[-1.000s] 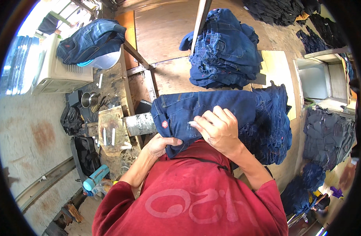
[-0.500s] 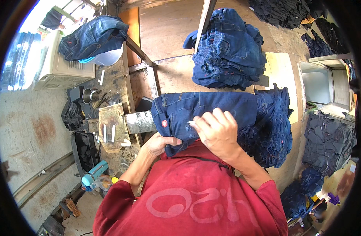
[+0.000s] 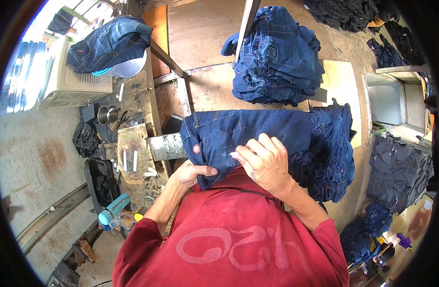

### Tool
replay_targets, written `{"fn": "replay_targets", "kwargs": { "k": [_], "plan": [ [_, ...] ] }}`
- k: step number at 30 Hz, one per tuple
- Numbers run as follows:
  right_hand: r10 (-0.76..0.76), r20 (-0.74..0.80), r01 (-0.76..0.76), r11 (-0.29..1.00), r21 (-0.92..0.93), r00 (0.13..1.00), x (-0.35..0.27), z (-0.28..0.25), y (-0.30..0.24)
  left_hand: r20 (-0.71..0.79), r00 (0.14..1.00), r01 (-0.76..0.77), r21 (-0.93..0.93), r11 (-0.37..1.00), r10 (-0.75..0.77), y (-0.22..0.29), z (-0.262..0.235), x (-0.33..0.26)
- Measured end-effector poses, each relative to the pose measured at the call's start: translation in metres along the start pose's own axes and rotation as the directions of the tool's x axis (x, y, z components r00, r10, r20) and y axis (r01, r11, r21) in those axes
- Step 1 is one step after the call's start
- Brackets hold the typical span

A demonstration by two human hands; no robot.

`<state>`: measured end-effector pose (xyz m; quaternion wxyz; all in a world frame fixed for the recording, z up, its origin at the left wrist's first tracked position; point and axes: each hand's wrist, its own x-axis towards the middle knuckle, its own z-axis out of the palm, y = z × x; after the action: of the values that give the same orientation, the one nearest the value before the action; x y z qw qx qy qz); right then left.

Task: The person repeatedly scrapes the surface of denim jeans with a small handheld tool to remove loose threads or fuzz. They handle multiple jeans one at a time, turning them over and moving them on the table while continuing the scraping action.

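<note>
A pair of dark blue jeans lies stretched over a pale, worn cylinder whose end sticks out at the left. My left hand is closed on the waist end of the jeans, thumb on top of the cloth, close to a small red tag. My right hand pinches a small white stick, with its tip at the denim. Just left of that tip is a pale, scuffed patch. The fingers hide most of the stick.
Crumpled jeans are bunched at the right. A tall jeans pile stands beyond a metal post. More white sticks lie on a stained board at left, near a turquoise bottle and a metal cup.
The stick's tip now sits slightly right of and below the scuffed patch, where it was on the patch's right edge before. The whole view has shifted slightly. My left hand keeps its hold.
</note>
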<state>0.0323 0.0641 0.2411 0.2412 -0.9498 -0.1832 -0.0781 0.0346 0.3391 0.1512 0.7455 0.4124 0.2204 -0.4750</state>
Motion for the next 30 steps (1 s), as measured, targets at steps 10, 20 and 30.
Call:
{"fn": "replay_targets", "kwargs": {
  "k": [10,20,30],
  "plan": [
    [0.021,0.009,-0.021,1.0,-0.01,1.0,0.006,0.002,-0.002,0.01,1.0,-0.024,-0.007,1.0,0.024,0.003,0.006,0.0],
    [-0.047,0.034,0.047,0.999,-0.014,0.998,0.011,-0.002,-0.001,-0.021,1.0,-0.015,0.024,1.0,0.015,0.002,0.006,0.002],
    [0.644,0.163,-0.651,0.661,0.373,0.748,-0.031,0.025,0.119,-0.27,0.955,-0.045,0.272,0.961,0.121,0.039,-0.023,0.047]
  ]
}}
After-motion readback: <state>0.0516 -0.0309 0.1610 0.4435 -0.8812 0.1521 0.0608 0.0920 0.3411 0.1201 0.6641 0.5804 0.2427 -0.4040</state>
